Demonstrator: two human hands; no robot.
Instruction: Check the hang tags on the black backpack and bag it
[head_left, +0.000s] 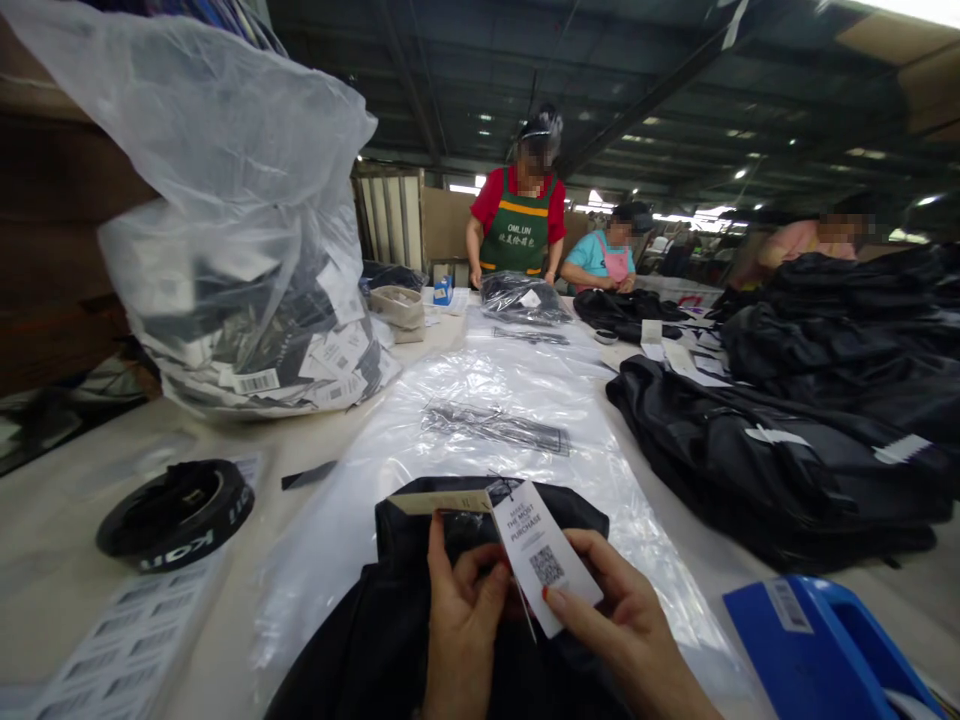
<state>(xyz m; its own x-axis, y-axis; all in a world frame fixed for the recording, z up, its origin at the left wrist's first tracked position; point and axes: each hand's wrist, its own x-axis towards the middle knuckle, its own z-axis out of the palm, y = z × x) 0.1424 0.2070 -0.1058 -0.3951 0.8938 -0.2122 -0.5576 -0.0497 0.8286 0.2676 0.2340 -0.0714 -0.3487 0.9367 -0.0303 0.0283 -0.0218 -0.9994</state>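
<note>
A black bag (352,640) lies in front of me on a stack of clear plastic bags (480,385). My right hand (637,615) pinches a white hang tag (541,550) printed with a QR code, thumb in front and fingers behind. A dark string joins the tag to the bag's top. My left hand (466,620) is just left of the tag, its index finger stretched up to a beige strip (442,502) along the bag's upper edge. Its thumb and other fingers are pressed together; what they grip is hidden.
At left stands a large clear plastic sack (247,300) full of tags. Nearer lie a black tape roll (176,515) and barcode sticker sheets (135,640). Black bags (780,450) pile up at right, behind a blue tape dispenser (825,640). Several people work across the table.
</note>
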